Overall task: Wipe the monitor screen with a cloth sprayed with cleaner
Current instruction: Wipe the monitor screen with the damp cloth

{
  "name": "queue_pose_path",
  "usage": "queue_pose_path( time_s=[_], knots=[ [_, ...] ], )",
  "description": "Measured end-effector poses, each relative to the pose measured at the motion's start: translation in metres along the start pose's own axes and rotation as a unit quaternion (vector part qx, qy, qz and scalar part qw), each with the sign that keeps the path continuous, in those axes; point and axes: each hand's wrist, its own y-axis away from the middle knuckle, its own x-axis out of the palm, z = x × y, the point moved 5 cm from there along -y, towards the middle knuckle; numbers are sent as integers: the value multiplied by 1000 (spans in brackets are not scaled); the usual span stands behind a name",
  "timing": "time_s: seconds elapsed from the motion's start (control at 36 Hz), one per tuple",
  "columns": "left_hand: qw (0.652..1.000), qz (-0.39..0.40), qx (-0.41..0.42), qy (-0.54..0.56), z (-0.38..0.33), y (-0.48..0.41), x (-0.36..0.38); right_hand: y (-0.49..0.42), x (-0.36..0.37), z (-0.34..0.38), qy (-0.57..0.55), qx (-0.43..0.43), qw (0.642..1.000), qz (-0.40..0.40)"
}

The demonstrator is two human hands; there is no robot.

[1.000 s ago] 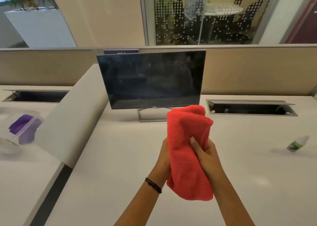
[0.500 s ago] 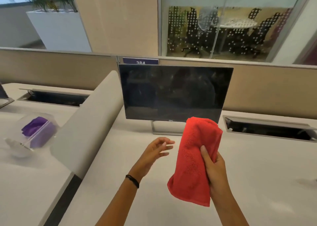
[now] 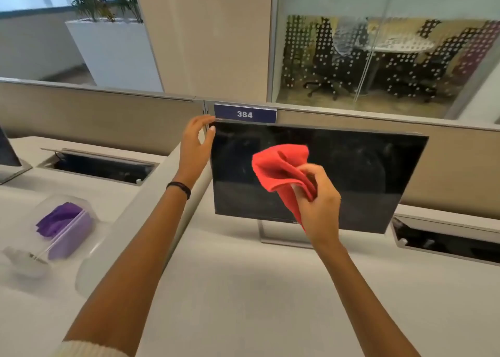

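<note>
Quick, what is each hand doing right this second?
Left hand: open, fingers at the top left corner of the monitor.
Right hand: closed, holding the red cloth in front of the screen.

Bright, even light; wide-angle bending at the edges, soft motion blur, faint reflections on the monitor screen [image 3: 351, 172].

A blue sign [image 3: 244, 113] on the partition [image 3: 108, 113] behind the monitor [image 3: 351, 172] reads "384" in white; the monitor's bezel logo is too small to read.
</note>
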Motion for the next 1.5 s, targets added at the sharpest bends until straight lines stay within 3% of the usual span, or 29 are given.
queue_pose_path(
  time_s=[0.19,0.42,0.58,0.97,1.25,1.42,1.5],
  knots=[
    [995,70,-3,-71,34,-49,8,-63,70,18,231,-221,947,-15],
    [993,109,-7,-38,49,-65,7,-100,121,17,312,-333,889,-36],
    [992,119,1,-49,47,-77,6,-104,149,11,361,-343,866,33],
    [992,114,-19,-45,48,-78,2,-98,162,2,324,-328,883,89],
    [992,117,-44,-1,52,-79,4,-82,182,-4,326,-395,841,174],
    [993,109,-44,-8,53,-78,4,-47,194,-27,384,-419,784,249],
    [993,106,-39,-20,51,-78,4,-43,192,-30,422,-434,763,226]
  ],
)
